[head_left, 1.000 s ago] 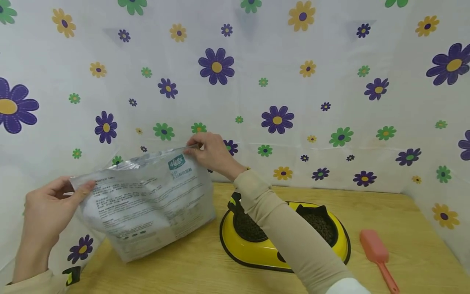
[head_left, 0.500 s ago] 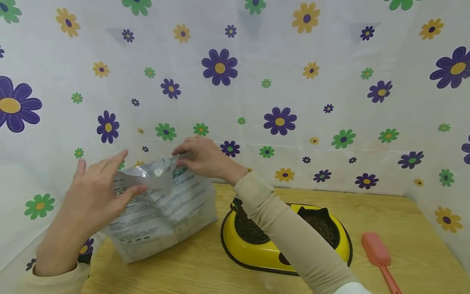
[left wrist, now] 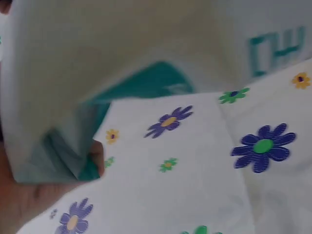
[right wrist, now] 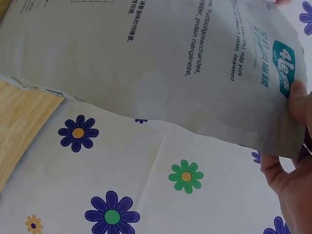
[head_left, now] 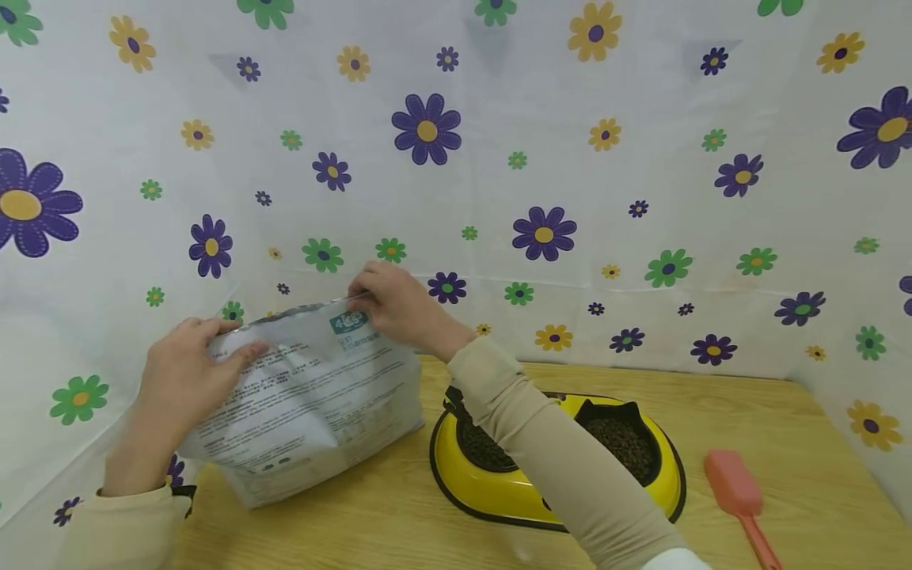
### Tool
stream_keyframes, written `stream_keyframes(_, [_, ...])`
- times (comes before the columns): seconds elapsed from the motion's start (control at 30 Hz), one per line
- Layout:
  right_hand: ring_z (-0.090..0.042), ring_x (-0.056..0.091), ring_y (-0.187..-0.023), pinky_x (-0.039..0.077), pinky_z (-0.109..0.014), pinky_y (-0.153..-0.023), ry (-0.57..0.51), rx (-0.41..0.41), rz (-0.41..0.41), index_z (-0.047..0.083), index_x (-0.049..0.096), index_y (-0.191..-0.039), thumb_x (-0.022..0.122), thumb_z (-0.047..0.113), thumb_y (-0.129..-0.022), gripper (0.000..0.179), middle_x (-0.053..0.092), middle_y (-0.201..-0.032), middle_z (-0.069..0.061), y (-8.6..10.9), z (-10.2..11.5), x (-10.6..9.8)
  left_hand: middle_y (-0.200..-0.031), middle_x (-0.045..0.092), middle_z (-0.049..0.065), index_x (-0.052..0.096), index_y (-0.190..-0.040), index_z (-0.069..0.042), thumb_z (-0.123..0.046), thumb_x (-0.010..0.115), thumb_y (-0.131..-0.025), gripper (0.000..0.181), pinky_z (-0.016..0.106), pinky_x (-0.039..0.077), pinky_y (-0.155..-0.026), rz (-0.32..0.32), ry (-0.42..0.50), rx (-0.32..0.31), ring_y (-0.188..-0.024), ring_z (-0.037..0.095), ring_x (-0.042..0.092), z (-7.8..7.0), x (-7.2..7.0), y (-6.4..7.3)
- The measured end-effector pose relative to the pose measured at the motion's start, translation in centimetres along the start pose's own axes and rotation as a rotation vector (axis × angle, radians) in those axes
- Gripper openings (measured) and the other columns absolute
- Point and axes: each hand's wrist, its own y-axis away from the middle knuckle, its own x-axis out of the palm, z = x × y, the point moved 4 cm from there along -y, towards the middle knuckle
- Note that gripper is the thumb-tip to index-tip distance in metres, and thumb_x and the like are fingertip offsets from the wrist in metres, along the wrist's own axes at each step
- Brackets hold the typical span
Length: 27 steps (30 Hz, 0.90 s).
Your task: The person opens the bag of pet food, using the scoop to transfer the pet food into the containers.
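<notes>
A silvery-white pet food bag (head_left: 306, 412) with printed text and a teal logo leans over the left of the table. My left hand (head_left: 178, 376) pinches its top edge near the left corner, thumb across the front and fingers behind. The left wrist view shows fingers (left wrist: 96, 158) curled round a creased corner of the bag (left wrist: 122, 53). At the top right corner, beside the logo, my right hand (head_left: 406, 309) pinches the edge. Thumb and finger of the right hand (right wrist: 297, 161) hold that corner in the right wrist view. The top edge is stretched between both hands.
A yellow double pet bowl (head_left: 499, 495) stands right of the bag, both cups holding brown kibble (head_left: 620, 443), partly under my right sleeve (head_left: 563, 451). A pink scoop (head_left: 737, 487) lies farther right on the wooden table (head_left: 769, 412). A flower-print sheet (head_left: 470, 332) hangs behind.
My left hand has let go of the outer left corner, moved right with fingers spread, then gripped the top edge again. My right hand shifted left, then back slightly. The bag's top straightened.
</notes>
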Motion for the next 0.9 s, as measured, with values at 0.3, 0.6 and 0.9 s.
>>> stream_keyframes(0.3, [-0.017, 0.061, -0.105, 0.048, -0.031, -0.09, 0.159, -0.001, -0.028, 0.007, 0.07, -0.118, 0.065, 0.021, -0.102, 0.022, 0.068, -0.117, -0.005, 0.2, 0.5, 0.2, -0.098, 0.07, 0.021, 0.075, -0.102, 0.003, -0.013, 0.078, -0.09, 0.021, 0.02, 0.043, -0.078, -0.207, 0.16, 0.101, -0.083, 0.025, 0.065, -0.6, -0.3, 0.4])
stream_keyframes(0.6, [-0.015, 0.062, -0.11, 0.037, -0.036, -0.1, 0.088, 0.104, 0.078, 0.009, 0.071, -0.121, 0.068, 0.022, -0.1, 0.025, 0.071, -0.117, -0.002, -0.5, 2.2, 0.7, -0.147, 0.051, 0.032, 0.025, -0.162, -0.002, -0.053, 0.068, -0.095, 0.095, 0.072, 0.042, -0.099, 0.126, 0.08, 0.128, -0.127, 0.053, 0.054, -4.1, -0.5, -0.9])
stream_keyframes(0.9, [-0.014, 0.054, -0.089, 0.037, -0.018, -0.081, -0.015, 0.111, 0.08, 0.005, 0.075, -0.108, 0.069, 0.018, -0.099, 0.016, 0.065, -0.096, -0.005, -0.7, 1.5, 1.0, -0.123, 0.068, 0.026, 0.065, -0.13, -0.001, -0.04, 0.068, -0.099, 0.05, 0.06, 0.047, -0.092, 0.171, 0.099, 0.118, -0.114, 0.047, 0.061, -2.6, 0.9, -2.1])
